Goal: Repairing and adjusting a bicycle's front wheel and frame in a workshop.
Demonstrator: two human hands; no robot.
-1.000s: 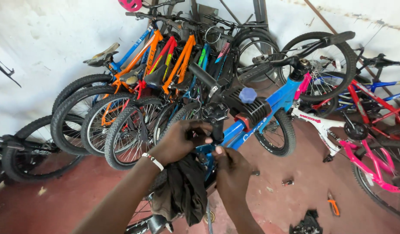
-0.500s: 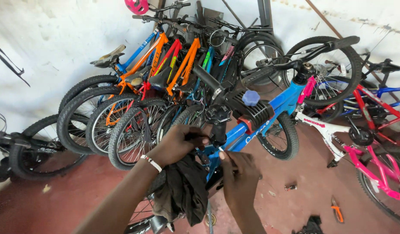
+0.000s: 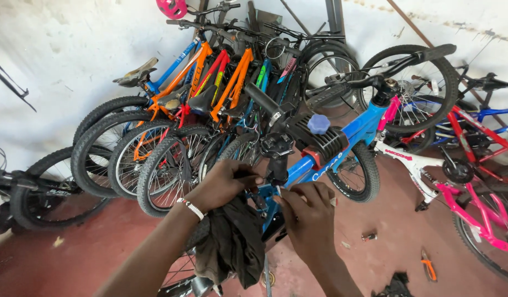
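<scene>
A blue bicycle frame [image 3: 342, 151] is being worked on at the middle of the view, and its lettering along the tube is being partly covered by the hands. The left hand [image 3: 223, 184] is being closed in a pinch around a small part just below the black seat clamp [image 3: 277, 147], with a dark rag [image 3: 232, 245] hanging under the wrist. The right hand [image 3: 309, 214] is being held just beside it, fingers curled and pressed against the frame; what is being gripped there cannot be made out. A white beaded bracelet [image 3: 191, 208] is being worn on the left wrist. White lettering is being shown on the orange bicycles [image 3: 232, 82] leaning against the wall behind. A pink and white bicycle [image 3: 457, 203] is being cut off at the right edge. Orange-handled pliers [image 3: 427, 264] are lying on the red floor [image 3: 100, 242], well apart from the hands.
</scene>
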